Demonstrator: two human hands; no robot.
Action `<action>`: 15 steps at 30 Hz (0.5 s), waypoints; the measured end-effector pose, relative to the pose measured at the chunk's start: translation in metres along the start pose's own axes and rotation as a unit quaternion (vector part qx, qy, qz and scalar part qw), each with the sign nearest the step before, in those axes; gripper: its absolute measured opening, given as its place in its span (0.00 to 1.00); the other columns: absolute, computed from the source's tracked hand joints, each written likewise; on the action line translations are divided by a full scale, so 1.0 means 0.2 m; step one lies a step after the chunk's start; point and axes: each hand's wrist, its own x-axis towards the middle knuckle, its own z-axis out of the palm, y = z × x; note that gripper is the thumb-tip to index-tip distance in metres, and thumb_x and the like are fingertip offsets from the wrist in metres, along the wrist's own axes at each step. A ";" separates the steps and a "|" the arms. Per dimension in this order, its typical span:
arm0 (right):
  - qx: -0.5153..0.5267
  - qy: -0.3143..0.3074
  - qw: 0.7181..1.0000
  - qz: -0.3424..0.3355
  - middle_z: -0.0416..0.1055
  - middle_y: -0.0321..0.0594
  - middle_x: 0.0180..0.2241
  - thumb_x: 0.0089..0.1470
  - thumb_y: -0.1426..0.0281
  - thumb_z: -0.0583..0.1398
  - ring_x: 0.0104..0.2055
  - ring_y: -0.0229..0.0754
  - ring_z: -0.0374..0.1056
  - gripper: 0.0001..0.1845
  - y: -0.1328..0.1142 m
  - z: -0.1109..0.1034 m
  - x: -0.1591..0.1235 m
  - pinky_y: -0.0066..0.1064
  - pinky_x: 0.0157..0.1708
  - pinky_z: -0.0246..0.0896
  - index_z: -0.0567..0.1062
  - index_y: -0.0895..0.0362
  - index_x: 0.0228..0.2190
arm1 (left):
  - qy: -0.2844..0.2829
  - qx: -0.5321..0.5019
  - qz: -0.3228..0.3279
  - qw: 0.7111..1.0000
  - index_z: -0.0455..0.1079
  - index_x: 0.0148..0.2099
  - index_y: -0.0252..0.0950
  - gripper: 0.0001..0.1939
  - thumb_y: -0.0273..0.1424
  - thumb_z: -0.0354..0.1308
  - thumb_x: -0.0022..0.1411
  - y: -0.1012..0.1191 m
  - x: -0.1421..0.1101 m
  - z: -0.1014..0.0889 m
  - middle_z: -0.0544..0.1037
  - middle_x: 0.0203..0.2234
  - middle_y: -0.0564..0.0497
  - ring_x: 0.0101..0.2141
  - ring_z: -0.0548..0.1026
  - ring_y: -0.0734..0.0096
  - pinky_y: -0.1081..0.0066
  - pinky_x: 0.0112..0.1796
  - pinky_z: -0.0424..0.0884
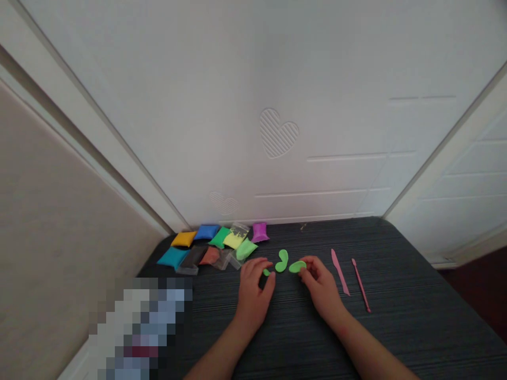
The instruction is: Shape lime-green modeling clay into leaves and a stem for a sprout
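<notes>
My right hand (321, 287) pinches a flat, oval light green clay piece (296, 267) between thumb and fingers. Thumb and fingers of my left hand (253, 290) curl around a small light green clay piece (266, 273), mostly hidden by the fingers. Between the two hands, a curved, bean-like light green clay piece (282, 261) lies on the dark table. A pink plastic clay knife (339, 272) and a thin pink modelling stick (360, 285) rest to the right of my right hand.
Packets of coloured clay cluster at the back left, among them a blue packet (206, 231), a purple packet (260, 232) and an opened light green packet (246, 248). A white panel (336, 116) with embossed hearts rises behind the dark table (396, 274). A blurred patch covers the lower left.
</notes>
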 end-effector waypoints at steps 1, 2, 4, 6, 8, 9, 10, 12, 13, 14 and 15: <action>0.018 0.014 1.000 0.007 0.66 0.35 0.25 0.50 0.66 0.56 0.27 0.38 0.61 0.07 0.01 -0.01 0.02 0.29 0.27 0.55 0.67 0.55 0.33 | 0.008 0.034 0.001 0.999 0.66 0.43 0.37 0.11 0.31 0.51 0.57 0.00 0.02 0.01 0.69 0.43 0.46 0.47 0.63 0.62 0.59 0.49 0.57; 0.039 0.024 0.999 0.014 0.66 0.35 0.25 0.49 0.66 0.56 0.27 0.38 0.61 0.08 0.01 -0.02 0.03 0.29 0.27 0.55 0.67 0.55 0.32 | 0.011 0.061 0.000 0.998 0.65 0.45 0.37 0.13 0.31 0.50 0.57 0.00 0.05 0.03 0.69 0.44 0.46 0.47 0.63 0.62 0.59 0.50 0.56; 0.083 0.037 0.996 0.025 0.67 0.35 0.25 0.48 0.65 0.57 0.25 0.37 0.61 0.09 0.02 -0.04 0.05 0.28 0.24 0.54 0.67 0.56 0.32 | 0.003 0.101 0.002 0.995 0.63 0.49 0.35 0.16 0.32 0.50 0.57 0.00 0.11 0.07 0.68 0.46 0.45 0.48 0.62 0.61 0.59 0.50 0.55; 0.111 0.044 0.992 0.030 0.67 0.35 0.24 0.47 0.64 0.58 0.24 0.36 0.61 0.10 0.03 -0.05 0.06 0.27 0.23 0.53 0.67 0.56 0.32 | -0.027 0.130 -0.003 0.991 0.60 0.51 0.33 0.21 0.32 0.51 0.55 0.00 0.15 0.12 0.67 0.47 0.43 0.49 0.62 0.59 0.59 0.50 0.55; 0.122 0.047 0.991 0.030 0.67 0.34 0.23 0.46 0.64 0.58 0.23 0.35 0.61 0.11 0.04 -0.06 0.06 0.26 0.22 0.53 0.67 0.56 0.32 | -0.071 0.144 -0.011 0.987 0.59 0.53 0.33 0.24 0.32 0.53 0.53 0.00 0.18 0.16 0.68 0.47 0.43 0.48 0.63 0.56 0.58 0.48 0.56; 0.125 0.048 0.991 0.029 0.67 0.34 0.23 0.46 0.64 0.58 0.23 0.35 0.61 0.11 0.04 -0.06 0.06 0.26 0.22 0.54 0.68 0.56 0.32 | -0.085 0.148 -0.009 0.985 0.59 0.53 0.34 0.24 0.31 0.53 0.53 0.01 0.19 0.18 0.69 0.46 0.43 0.48 0.64 0.56 0.58 0.47 0.57; 0.128 0.048 0.990 0.029 0.67 0.34 0.23 0.46 0.64 0.58 0.22 0.35 0.61 0.11 0.04 -0.06 0.06 0.26 0.21 0.54 0.68 0.56 0.32 | -0.095 0.149 -0.004 0.984 0.59 0.53 0.35 0.24 0.30 0.54 0.52 0.01 0.19 0.19 0.69 0.46 0.44 0.47 0.64 0.56 0.58 0.47 0.57; 0.134 0.049 0.989 0.027 0.67 0.33 0.23 0.46 0.64 0.58 0.22 0.35 0.61 0.10 0.05 -0.06 0.07 0.26 0.21 0.54 0.67 0.56 0.32 | -0.100 0.147 0.009 0.984 0.58 0.53 0.36 0.25 0.28 0.54 0.51 0.02 0.19 0.20 0.70 0.45 0.45 0.46 0.65 0.57 0.58 0.46 0.56; 0.136 0.049 0.989 0.026 0.67 0.33 0.23 0.47 0.64 0.58 0.22 0.34 0.61 0.10 0.05 -0.06 0.07 0.26 0.21 0.54 0.67 0.56 0.32 | -0.098 0.141 0.014 0.985 0.57 0.54 0.37 0.27 0.27 0.54 0.51 0.02 0.18 0.20 0.70 0.44 0.46 0.45 0.66 0.58 0.58 0.46 0.56; 0.138 0.048 0.989 0.026 0.67 0.34 0.23 0.47 0.64 0.58 0.22 0.34 0.61 0.10 0.05 -0.06 0.07 0.26 0.21 0.54 0.67 0.56 0.32 | -0.097 0.131 0.018 0.986 0.56 0.55 0.38 0.28 0.26 0.54 0.50 0.02 0.18 0.20 0.70 0.44 0.46 0.44 0.66 0.60 0.58 0.47 0.55; 0.139 0.048 0.989 0.026 0.67 0.34 0.23 0.47 0.65 0.58 0.22 0.34 0.61 0.09 0.05 -0.06 0.07 0.26 0.21 0.54 0.68 0.56 0.32 | -0.095 0.117 0.022 0.988 0.54 0.56 0.38 0.30 0.24 0.54 0.50 0.02 0.17 0.20 0.70 0.44 0.47 0.43 0.67 0.61 0.58 0.47 0.55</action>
